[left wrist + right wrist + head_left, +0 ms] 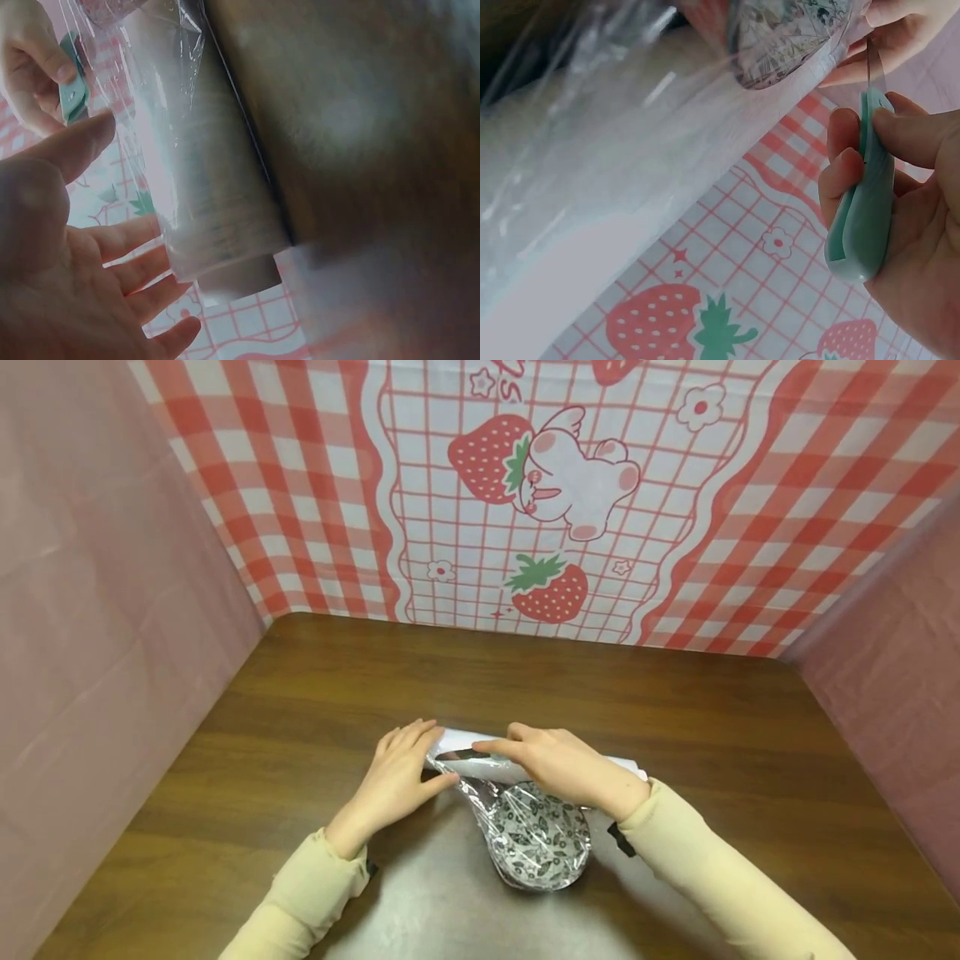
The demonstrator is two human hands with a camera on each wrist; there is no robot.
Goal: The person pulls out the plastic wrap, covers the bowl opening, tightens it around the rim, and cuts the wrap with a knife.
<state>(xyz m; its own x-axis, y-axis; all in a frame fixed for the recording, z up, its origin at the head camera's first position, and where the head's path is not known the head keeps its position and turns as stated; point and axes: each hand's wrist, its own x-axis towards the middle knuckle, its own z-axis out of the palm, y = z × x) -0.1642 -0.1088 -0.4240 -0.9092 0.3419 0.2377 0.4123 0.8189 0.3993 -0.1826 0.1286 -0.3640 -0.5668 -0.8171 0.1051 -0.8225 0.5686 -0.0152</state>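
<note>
1. Resting at the left end of the cling film roll (487, 769), your left hand (405, 777) lies with its fingers straight and fanned wide, thumb apart, back of the hand upward.
2. Your right hand (562, 766) sits over the middle of the roll, its fingers curled round the handle of a mint-green knife (866, 202); the blade points toward your left hand.
3. Both forearms slant in from the lower corners, in two pale sleeves (720, 868).
4. Count one roll, lying crosswise on the counter (300, 710).
5. Count one sheet of clear film (476, 797), running from the roll over a bowl.
6. Count one bowl (540, 843), leaf-patterned, just on your side of the roll, under the film.
7. Count one knife, its blade bared.
</note>
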